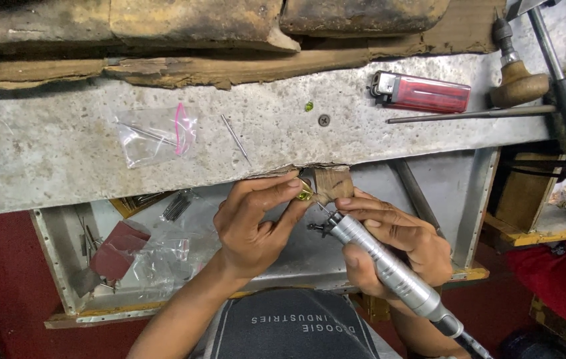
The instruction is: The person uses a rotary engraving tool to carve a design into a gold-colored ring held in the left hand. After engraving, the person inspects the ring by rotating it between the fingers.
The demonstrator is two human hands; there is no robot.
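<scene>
Head view: left fingers (289,199) pinch gold ring (305,193).

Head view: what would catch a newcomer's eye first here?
At the centre, the right hand grips a silver rotary handpiece, its tip aimed at a small gold piece pinched in the left hand against a wooden peg. A red lighter lies on the grey bench top, upper right.

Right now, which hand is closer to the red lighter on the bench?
Right. The right hand, holding the silver rotary tool, is below the red lighter; the left hand is lower and further left.
</scene>
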